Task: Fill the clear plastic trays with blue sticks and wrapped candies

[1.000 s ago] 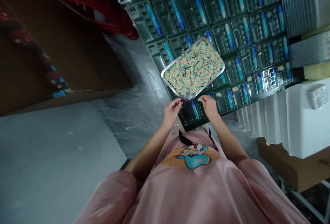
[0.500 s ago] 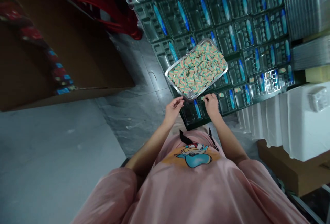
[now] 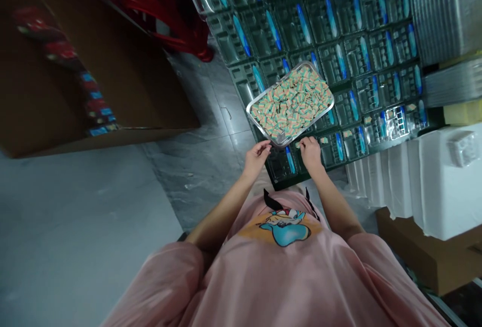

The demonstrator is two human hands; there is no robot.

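Many striped pieces [image 3: 291,98]: heaped in metal tray [image 3: 262,128]
Right hand [image 3: 312,153], beside tray: at one piece, pinch unclear
Left hand [image 3: 256,158], beside tray: grip unclear

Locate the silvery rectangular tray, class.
In the head view, the silvery rectangular tray sits on clear blister trays, right of centre, beyond the left hand and right hand.

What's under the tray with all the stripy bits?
Plastic packs and some blue sticks poke out around the tray, so it seems to sit on packs. What's right beneath can't be seen: the tray and its stripy bits cover it.
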